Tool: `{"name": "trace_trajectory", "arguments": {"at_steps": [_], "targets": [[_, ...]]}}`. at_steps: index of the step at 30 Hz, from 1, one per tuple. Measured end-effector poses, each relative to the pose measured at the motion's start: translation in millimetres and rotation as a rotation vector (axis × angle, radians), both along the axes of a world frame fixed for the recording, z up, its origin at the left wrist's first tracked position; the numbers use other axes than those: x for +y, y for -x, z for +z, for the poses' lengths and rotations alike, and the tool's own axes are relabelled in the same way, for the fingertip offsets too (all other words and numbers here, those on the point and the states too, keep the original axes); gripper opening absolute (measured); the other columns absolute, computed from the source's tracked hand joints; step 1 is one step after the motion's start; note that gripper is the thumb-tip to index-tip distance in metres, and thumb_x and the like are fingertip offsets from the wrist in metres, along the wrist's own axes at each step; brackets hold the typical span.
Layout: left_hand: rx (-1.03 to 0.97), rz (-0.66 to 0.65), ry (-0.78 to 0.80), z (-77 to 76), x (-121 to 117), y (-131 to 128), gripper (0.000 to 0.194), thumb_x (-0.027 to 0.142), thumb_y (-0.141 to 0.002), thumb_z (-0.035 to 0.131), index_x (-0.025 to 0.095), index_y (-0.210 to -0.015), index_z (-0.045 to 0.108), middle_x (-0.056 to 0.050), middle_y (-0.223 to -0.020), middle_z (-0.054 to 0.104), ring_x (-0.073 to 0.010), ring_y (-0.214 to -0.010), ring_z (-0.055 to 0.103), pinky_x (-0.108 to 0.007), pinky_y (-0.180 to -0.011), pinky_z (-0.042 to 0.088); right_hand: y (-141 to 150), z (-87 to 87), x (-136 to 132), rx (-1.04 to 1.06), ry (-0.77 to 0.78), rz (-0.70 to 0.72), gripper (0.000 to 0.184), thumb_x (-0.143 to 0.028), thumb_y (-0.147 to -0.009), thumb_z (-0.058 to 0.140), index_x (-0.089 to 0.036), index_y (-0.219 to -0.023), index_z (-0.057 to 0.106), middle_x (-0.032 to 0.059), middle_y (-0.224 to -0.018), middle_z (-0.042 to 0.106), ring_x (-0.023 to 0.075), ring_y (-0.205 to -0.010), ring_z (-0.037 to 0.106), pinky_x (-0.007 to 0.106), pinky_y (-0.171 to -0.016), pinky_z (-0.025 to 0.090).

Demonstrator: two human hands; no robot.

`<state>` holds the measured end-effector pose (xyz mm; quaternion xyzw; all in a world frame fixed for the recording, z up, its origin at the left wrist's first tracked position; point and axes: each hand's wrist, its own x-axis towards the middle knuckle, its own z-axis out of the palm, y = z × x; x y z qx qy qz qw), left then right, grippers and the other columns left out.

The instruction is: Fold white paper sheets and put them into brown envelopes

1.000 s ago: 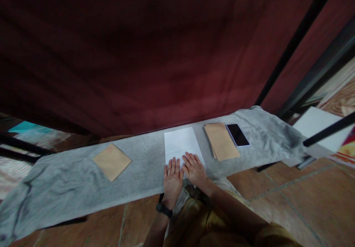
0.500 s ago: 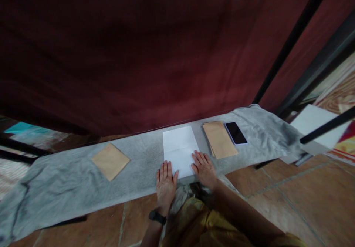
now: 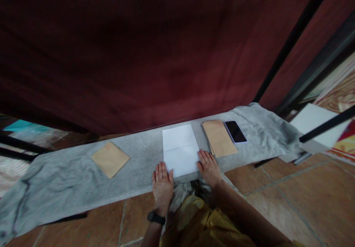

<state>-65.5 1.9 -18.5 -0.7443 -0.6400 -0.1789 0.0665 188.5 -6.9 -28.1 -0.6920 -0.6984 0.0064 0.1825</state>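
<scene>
A white sheet of paper [image 3: 180, 149] with a fold crease across its middle lies flat on the grey cloth [image 3: 69, 180]. My left hand [image 3: 162, 182] rests flat and open on the cloth at the sheet's near left corner, a dark watch on its wrist. My right hand [image 3: 208, 165] lies flat and open at the sheet's near right corner, fingers just touching its edge. Neither hand holds anything.
A stack of brown envelopes [image 3: 219, 138] lies right of the sheet, with a dark phone [image 3: 235, 131] beside it. A single brown envelope [image 3: 110, 159] lies to the left. A dark red curtain [image 3: 138, 54] hangs behind. Black metal bars [image 3: 294, 36] and a white board [image 3: 316, 123] stand at right.
Both hands slid apart from the middle of the sheet's near edge to its two near corners, smoothing it flat. The sheet now shows uncovered.
</scene>
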Motion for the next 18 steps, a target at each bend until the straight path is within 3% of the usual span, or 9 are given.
{"name": "trace_trajectory", "arguments": {"at_steps": [4, 7, 14, 18], "targets": [[-0.015, 0.033, -0.084, -1.6, -0.4, -6.4, 0.058, 0.036, -0.106, 0.033, 0.009, -0.158, 0.033, -0.022, -0.157, 0.044, -0.0350, -0.151, 0.034, -0.060, -0.121, 0.031, 3.3, 2.3, -0.9, 0.025, -0.003, -0.026, 0.054, -0.034, -0.106, 0.036, -0.009, -0.154, 0.043, 0.0147, -0.158, 0.044, 0.0285, -0.147, 0.041, 0.048, -0.123, 0.028], [-0.031, -0.028, -0.089, 1.7, 0.9, -21.8, 0.059, 0.034, -0.106, 0.034, 0.011, -0.160, 0.028, -0.020, -0.161, 0.039, -0.0323, -0.152, 0.033, -0.058, -0.123, 0.029, 17.2, 8.0, 0.1, 0.070, -0.054, 0.026, 0.054, -0.034, -0.106, 0.037, -0.009, -0.154, 0.042, 0.0161, -0.159, 0.043, 0.0285, -0.148, 0.039, 0.049, -0.123, 0.031], [0.040, -0.291, 0.084, -1.1, 13.1, -60.9, 0.060, 0.015, -0.098, 0.035, 0.012, -0.158, 0.035, -0.014, -0.163, 0.037, -0.0249, -0.154, 0.029, -0.046, -0.125, 0.030, 63.3, 18.5, 10.2, 0.187, -0.115, 0.272, 0.049, -0.030, -0.107, 0.036, -0.011, -0.151, 0.048, 0.0134, -0.155, 0.050, 0.0239, -0.145, 0.045, 0.045, -0.120, 0.040], [0.082, -0.266, 0.151, -7.3, 19.0, -63.2, 0.060, 0.015, -0.096, 0.037, 0.011, -0.156, 0.038, -0.014, -0.162, 0.039, -0.0257, -0.154, 0.029, -0.046, -0.125, 0.029, 62.6, 13.4, 12.7, 0.146, -0.120, 0.238, 0.047, -0.031, -0.107, 0.039, -0.009, -0.146, 0.054, 0.0155, -0.149, 0.056, 0.0245, -0.141, 0.050, 0.045, -0.119, 0.041]]}}
